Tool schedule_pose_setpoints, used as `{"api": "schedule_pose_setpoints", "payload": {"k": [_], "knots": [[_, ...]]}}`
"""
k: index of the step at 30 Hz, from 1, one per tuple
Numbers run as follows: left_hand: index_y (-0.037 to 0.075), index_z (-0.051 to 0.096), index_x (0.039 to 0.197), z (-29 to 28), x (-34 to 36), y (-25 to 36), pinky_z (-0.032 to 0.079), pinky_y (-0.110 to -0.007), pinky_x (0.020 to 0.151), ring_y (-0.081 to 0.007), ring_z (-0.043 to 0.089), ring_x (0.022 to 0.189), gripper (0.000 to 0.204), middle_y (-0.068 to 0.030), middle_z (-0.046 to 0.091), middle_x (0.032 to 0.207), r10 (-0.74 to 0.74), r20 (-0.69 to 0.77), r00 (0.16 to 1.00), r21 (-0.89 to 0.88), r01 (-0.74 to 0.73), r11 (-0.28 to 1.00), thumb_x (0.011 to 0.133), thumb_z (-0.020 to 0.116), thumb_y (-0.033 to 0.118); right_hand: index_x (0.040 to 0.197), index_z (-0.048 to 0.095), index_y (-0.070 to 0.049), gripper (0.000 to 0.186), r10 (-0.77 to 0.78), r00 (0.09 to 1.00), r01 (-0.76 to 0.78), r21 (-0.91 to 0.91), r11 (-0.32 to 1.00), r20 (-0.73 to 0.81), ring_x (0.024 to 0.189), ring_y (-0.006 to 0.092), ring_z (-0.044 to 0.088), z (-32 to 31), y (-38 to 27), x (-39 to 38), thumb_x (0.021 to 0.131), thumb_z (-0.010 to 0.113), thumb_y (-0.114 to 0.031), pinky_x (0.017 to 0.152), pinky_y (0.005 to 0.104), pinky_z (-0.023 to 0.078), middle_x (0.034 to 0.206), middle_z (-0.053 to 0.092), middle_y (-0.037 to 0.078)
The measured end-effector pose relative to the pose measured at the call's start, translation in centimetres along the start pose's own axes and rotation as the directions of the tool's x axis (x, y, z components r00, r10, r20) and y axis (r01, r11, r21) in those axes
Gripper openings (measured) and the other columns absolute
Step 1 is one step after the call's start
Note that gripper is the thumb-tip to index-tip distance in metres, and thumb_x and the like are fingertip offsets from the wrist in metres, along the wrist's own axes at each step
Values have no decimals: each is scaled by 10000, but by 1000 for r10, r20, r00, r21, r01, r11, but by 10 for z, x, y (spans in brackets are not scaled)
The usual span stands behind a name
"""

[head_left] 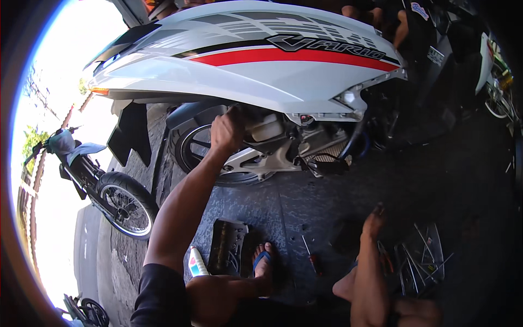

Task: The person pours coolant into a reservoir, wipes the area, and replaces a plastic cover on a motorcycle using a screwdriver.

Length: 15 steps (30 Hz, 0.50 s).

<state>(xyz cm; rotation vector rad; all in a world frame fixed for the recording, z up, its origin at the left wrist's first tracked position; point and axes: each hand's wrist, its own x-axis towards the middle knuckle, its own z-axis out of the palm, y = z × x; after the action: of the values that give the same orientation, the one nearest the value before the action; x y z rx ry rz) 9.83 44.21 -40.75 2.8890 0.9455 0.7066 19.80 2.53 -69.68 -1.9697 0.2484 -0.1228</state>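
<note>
A scooter with a white, grey and red side body panel (239,76) fills the upper part of the view. Under that panel, my left hand (227,131) reaches in by the rear wheel (188,150). Its fingers are curled around a spot I cannot make out, beside a pale plastic reservoir (265,128). The grey engine casing (321,144) is right of the reservoir. Low at the right, my right hand (373,222) is over the floor, well apart from the scooter. Its fingers look drawn together in shadow, and what they hold, if anything, is hidden.
A black tray with small parts (219,245) and a white bottle (196,262) lie near my foot. A screwdriver (312,260) rests on the dark floor. Pliers (385,257) and several metal tools in a rack (422,261) are at the right. Another motorbike (122,201) stands left.
</note>
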Motion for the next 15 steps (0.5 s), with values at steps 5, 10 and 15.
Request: {"api": "schedule_pose_setpoints", "payload": {"k": [5,10,15], "knots": [[31,706,957,-10,-11,9,508,-469,751,-433,681,841,515,-252,684,839,-166,-23,986,-451,138,882,1048,388,427,1206,637,-21,446,-1,995,-34,353,935,99,867,183,644,-53,-15,137,1003,578,-415,796,326,501,1014,682,84],[-21,640,929,-9,-78,-10,480,-320,660,-163,640,720,475,-98,656,737,-377,-41,925,-799,196,568,1077,407,366,1208,626,-26,481,96,897,22,-261,965,431,878,123,628,-162,-112,199,986,615,-453,742,264,501,972,649,63],[-18,618,1004,104,-195,15,513,-492,782,-437,678,891,382,-256,687,898,-255,380,889,-567,442,695,998,545,357,1370,534,0,598,-146,918,395,-809,436,369,979,186,646,-364,-22,258,973,650,-432,806,330,554,1229,625,124]]}}
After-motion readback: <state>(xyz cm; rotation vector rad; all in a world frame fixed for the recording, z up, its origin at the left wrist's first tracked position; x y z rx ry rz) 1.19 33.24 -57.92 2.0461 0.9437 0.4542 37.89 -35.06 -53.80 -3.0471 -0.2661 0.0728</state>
